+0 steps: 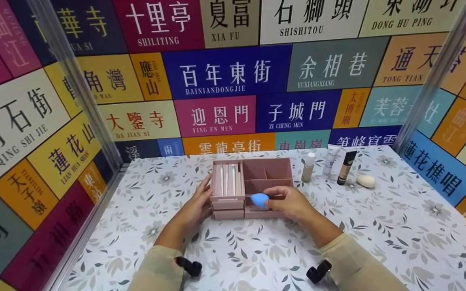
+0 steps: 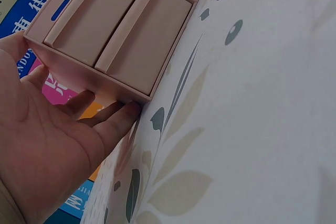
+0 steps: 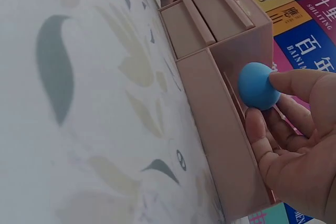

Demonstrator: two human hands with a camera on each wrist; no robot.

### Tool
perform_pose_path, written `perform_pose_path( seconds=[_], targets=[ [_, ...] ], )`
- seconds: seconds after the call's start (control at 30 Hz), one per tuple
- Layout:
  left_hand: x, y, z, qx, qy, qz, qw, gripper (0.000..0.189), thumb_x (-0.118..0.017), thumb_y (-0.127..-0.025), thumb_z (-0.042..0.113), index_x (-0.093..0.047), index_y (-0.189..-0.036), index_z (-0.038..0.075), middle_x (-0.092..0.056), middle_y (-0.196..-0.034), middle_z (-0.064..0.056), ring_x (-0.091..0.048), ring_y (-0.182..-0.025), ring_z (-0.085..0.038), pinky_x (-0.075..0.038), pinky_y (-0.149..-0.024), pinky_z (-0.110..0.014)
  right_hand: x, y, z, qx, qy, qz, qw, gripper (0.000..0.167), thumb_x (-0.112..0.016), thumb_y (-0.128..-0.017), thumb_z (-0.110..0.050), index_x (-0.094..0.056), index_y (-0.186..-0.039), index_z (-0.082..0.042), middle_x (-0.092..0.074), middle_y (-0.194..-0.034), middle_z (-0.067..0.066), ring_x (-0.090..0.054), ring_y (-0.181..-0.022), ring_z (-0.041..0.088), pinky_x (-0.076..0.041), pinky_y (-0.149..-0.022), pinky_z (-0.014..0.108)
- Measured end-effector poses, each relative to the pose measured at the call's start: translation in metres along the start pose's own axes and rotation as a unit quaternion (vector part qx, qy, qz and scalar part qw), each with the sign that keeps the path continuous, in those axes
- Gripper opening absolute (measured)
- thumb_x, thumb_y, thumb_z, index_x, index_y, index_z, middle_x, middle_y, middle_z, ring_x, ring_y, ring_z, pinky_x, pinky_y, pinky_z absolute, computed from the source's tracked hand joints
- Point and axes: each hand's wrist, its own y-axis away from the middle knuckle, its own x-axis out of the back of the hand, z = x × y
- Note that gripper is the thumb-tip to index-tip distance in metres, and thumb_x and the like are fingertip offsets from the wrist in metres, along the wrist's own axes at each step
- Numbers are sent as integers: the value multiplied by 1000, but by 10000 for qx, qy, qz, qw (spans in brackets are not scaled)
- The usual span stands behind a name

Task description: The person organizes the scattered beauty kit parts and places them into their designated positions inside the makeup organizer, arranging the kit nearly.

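A pink desktop organizer [image 1: 267, 215] stands on the table, with two small drawers [image 2: 149, 35] stacked at its left front. My left hand [image 1: 198, 202] rests its fingers along the organizer's left side wall, thumb near the upper edge. Between thumb and fingertips, my right hand [image 1: 291, 202] pinches a blue egg-shaped makeup sponge [image 3: 257, 86]. The sponge hovers over the front right compartment, just behind the low front wall [image 3: 220, 129]. Several thin pale upright pieces [image 1: 228, 180] fill the upper left section. The back right compartments [image 1: 259, 167] show their divider.
Right of the organizer stand a small bottle with a white cap [image 1: 308, 167], a pale tube [image 1: 330, 161] and a dark-capped beige tube [image 1: 346, 167]. A cream egg-shaped sponge [image 1: 365, 181] lies beside them. Sign-printed panels [image 1: 225, 72] enclose the leaf-patterned tabletop [image 1: 233, 254].
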Motion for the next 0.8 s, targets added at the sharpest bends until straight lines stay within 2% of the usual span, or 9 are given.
perform_pose_path(
  seconds=[0.17, 0.37, 0.5, 0.63, 0.8],
  targets=[
    [0, 0, 0, 49, -3, 23, 10000, 57, -52, -108, 57, -28, -159, 66, -13, -181, 8, -33, -163, -32, -27, -134, -54, -3, 0, 2, 26, 468, 62, 9989, 33, -86, -89, -16, -80, -121, -10, -77, -125, 11, -69, -117, 26, -57, -96, 30],
    [1, 0, -3, -234, -54, -211, 9995, 59, -48, -111, 54, -21, -164, 60, -9, -182, 3, -32, -163, -35, -28, -134, -55, -5, 2, 1, -30, 789, -51, 9969, 33, -85, -89, -18, -81, -121, -20, -78, -125, 4, -68, -120, 25, -53, -105, 41],
    [1, 0, -3, -283, -117, -245, 9992, 60, -47, -112, 54, -20, -165, 59, -9, -182, 2, -32, -163, -35, -27, -134, -55, -5, 2, 1, 48, 801, -93, 9967, 34, -85, -89, -18, -81, -122, -18, -79, -123, 5, -69, -118, 25, -53, -104, 38],
    [1, -2, -2, -161, -159, -147, 9996, 57, -48, -110, 56, -23, -161, 64, -11, -181, 4, -32, -164, -34, -27, -134, -55, -4, 2, 2, 245, 899, -145, 9955, 35, -85, -89, -15, -80, -123, -14, -78, -122, 8, -69, -115, 24, -53, -100, 33],
    [1, -2, -1, -57, -185, -97, 9998, 55, -49, -109, 59, -26, -158, 68, -13, -181, 6, -31, -164, -33, -27, -134, -55, -3, 1, 3, 441, 1157, -193, 9921, 37, -83, -89, -13, -79, -126, -13, -73, -122, 10, -68, -111, 23, -53, -97, 32]
  ],
)
